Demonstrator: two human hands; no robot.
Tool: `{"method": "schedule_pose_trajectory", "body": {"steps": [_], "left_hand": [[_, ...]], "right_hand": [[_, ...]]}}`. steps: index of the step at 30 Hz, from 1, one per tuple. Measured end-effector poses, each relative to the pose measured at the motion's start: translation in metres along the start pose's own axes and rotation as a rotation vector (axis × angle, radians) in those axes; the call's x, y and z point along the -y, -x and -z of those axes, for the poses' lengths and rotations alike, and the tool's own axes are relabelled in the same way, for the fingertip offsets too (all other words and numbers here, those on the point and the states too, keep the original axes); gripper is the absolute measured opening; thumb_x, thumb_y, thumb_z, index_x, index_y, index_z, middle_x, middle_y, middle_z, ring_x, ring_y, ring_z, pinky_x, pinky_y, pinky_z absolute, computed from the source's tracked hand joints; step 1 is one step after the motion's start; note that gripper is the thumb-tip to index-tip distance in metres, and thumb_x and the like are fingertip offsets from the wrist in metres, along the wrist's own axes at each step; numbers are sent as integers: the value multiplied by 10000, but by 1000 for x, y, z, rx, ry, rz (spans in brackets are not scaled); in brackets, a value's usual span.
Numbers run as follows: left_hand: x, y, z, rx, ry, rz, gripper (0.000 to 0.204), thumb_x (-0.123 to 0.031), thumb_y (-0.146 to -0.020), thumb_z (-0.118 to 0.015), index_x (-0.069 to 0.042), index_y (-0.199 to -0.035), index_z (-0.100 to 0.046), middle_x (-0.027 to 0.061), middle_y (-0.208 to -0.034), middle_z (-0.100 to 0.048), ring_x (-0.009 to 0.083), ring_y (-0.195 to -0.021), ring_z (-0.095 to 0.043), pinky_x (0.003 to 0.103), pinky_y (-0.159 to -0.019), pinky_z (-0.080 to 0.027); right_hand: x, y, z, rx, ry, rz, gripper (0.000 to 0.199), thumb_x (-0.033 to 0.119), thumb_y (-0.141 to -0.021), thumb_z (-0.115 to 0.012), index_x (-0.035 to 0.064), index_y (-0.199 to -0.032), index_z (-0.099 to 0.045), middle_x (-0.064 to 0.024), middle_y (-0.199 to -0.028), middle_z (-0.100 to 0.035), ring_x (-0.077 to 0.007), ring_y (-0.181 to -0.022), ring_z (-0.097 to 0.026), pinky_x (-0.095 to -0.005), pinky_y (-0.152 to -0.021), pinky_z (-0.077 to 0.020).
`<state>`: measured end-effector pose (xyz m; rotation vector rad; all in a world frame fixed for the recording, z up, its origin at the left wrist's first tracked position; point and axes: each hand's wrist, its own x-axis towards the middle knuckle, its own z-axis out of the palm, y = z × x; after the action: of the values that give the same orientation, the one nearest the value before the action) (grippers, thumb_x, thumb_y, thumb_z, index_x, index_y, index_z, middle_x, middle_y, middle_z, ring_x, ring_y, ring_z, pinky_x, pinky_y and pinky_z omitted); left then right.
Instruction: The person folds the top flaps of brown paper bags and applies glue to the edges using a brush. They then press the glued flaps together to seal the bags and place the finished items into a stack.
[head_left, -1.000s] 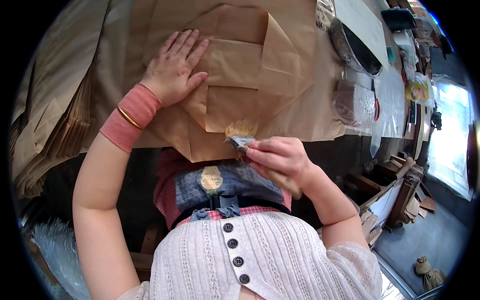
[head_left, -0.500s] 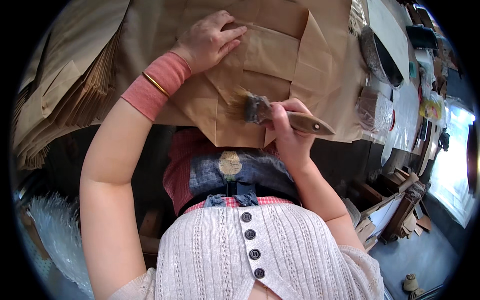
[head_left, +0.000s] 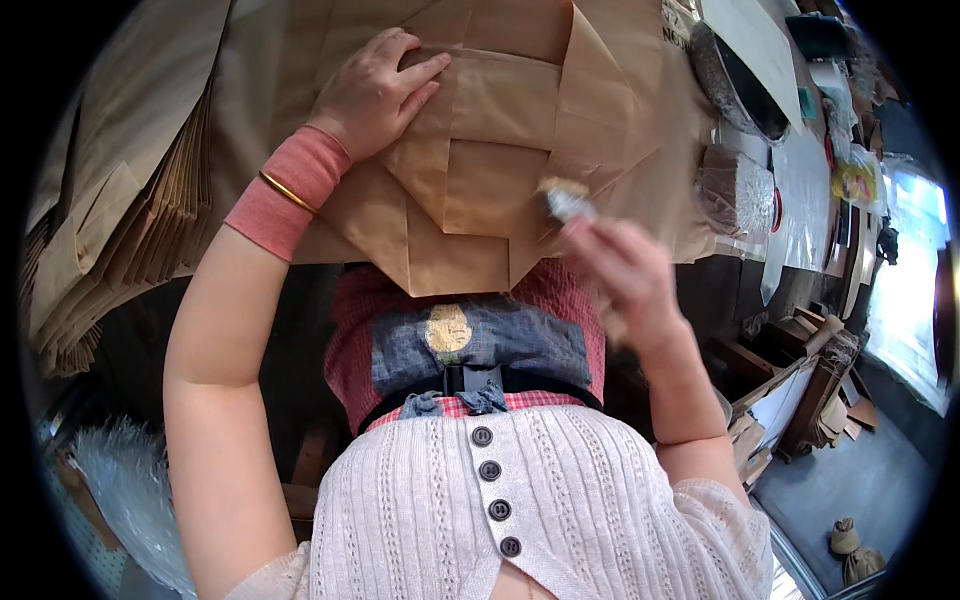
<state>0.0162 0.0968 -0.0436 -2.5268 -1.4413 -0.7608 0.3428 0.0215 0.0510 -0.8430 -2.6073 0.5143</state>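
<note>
A brown paper bag [head_left: 497, 180] lies in front of me, its near end folded into overlapping flaps. My left hand [head_left: 375, 95] rests on the paper at the upper left of those folds, fingers stretched out and holding nothing. In my right hand [head_left: 630, 270] is a flat paintbrush [head_left: 568, 200], its light bristles at the right side of the folded end. Motion blurs this hand and hides most of the brush handle. Whether the bristles touch the paper I cannot tell.
Stacked brown paper bags [head_left: 165, 200] fan out at the left. To the right are a dark oval container [head_left: 742, 85] and a plastic-wrapped bundle [head_left: 737, 190]. Clear plastic [head_left: 135, 490] bulges at lower left. Wooden pieces [head_left: 785, 375] stand at lower right.
The brush has moved from the middle of the folded end to its right side, its bristles now tipped more upward. My left hand remains on the paper, while the whole view has shifted slightly.
</note>
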Motion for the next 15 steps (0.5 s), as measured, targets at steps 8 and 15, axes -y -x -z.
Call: {"method": "schedule_pose_trajectory", "body": {"steps": [8, 15], "left_hand": [[-20, 7, 29, 142, 37, 54, 347, -156, -870, -600, -112, -1213, -627, 161, -1122, -556, 355, -1130, -520, 435, -962, -439], [-27, 6, 31, 187, 43, 20, 362, -150, -864, -595, -69, -1216, -619, 177, -1305, -537, 360, -1218, -478, 457, -1052, -387]], "right_hand": [[-13, -32, 46, -234, -692, -184, 134, -10, -758, -724, -4, -890, -703, -102, -895, -696, -215, -731, -671, -299, -638, -531], [-100, -97, 5, -377, -536, -589, 106, 70, -870, -680, -25, -916, -685, -38, -731, -666, -72, -637, -601, -215, -582, -495]]}}
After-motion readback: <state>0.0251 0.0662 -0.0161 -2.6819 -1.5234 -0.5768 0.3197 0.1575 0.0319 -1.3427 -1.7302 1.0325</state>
